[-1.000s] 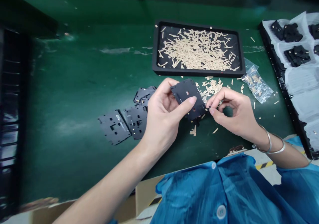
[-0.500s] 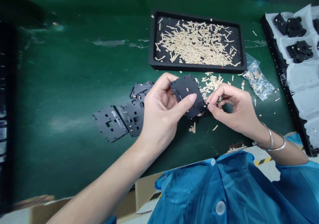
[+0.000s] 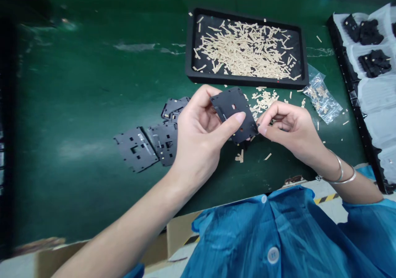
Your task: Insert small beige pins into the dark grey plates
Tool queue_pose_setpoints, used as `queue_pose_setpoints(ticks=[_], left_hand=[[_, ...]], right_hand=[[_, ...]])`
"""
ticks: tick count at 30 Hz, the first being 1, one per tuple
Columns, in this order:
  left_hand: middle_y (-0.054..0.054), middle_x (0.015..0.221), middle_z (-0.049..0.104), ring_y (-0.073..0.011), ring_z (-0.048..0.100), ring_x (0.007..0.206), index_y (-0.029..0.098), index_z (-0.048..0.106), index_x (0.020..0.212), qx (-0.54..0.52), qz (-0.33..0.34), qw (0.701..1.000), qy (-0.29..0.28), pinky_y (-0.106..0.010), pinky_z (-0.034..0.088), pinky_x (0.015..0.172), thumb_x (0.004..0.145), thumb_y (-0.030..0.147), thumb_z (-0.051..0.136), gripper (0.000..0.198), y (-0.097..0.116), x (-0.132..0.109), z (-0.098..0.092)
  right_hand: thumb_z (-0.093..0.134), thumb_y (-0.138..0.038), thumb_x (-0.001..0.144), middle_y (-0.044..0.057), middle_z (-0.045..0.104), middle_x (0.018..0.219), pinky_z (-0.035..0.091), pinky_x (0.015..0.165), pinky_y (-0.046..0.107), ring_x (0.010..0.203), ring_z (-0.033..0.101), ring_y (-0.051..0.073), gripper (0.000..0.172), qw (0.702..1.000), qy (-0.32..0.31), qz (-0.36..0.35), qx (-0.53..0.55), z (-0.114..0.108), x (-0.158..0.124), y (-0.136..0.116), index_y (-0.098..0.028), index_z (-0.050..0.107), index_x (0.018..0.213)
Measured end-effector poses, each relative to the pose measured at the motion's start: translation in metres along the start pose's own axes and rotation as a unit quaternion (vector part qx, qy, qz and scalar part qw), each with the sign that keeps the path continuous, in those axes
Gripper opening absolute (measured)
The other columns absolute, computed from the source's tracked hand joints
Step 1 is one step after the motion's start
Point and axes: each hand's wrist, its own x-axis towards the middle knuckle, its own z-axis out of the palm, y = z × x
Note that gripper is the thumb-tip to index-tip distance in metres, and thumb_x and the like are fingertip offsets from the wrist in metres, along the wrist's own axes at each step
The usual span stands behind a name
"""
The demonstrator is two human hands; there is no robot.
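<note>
— Right hand (image 3: 295, 133) now sits slightly nearer the corner of the plate (image 3: 228, 103) than half a second ago; left hand (image 3: 201, 140) keeps its hold.

— State of hands, head view?

— Left hand grips the plate, thumb across its face. Right hand is narrowed to a pinch on a small dark bit (image 3: 258, 125) at the plate's right corner.

— Location of plate?

— Raised over the table (image 3: 77, 104), tilted, on the near side of the tray (image 3: 247, 81).

— Surroundings?

— Loose plates (image 3: 137, 150) lie beside the left hand, partly hidden by it. Pale strips (image 3: 244, 54) are heaped in the tray and scattered near the right hand. One bag (image 3: 323, 98) lies beside the tray's right end; further right, a case (image 3: 377, 94) holds dark parts (image 3: 375, 63).
</note>
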Motion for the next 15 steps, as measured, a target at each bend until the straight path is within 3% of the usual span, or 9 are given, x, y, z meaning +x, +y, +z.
queue_pose_setpoints(ticks=[7,15], left_hand=[[0.002,0.073,0.055,-0.0151,0.055,0.066,0.025,0.06,0.074,-0.002,-0.003,1.0,0.001,-0.031,0.046,0.058,0.065,0.025,0.086,0.028,0.0019,-0.0003,-0.0002],[0.003,0.073,0.058,-0.0164,0.059,0.07,0.025,0.06,0.077,-0.004,0.004,1.0,-0.004,-0.032,0.048,0.059,0.065,0.023,0.086,0.029,-0.0003,-0.0004,-0.0024]], right_hand=[[0.069,-0.015,0.068,-0.002,0.062,0.067,0.038,0.046,0.019,0.058,0.052,0.007,0.01,0.996,-0.017,0.048,0.067,-0.002,0.0042,0.0019,-0.017,0.06,0.064],[0.069,-0.012,0.07,-0.003,0.061,0.066,0.042,0.051,0.019,0.058,0.052,0.006,0.01,0.994,-0.031,0.049,0.089,-0.0031,0.0042,0.0034,-0.017,0.061,0.065]])
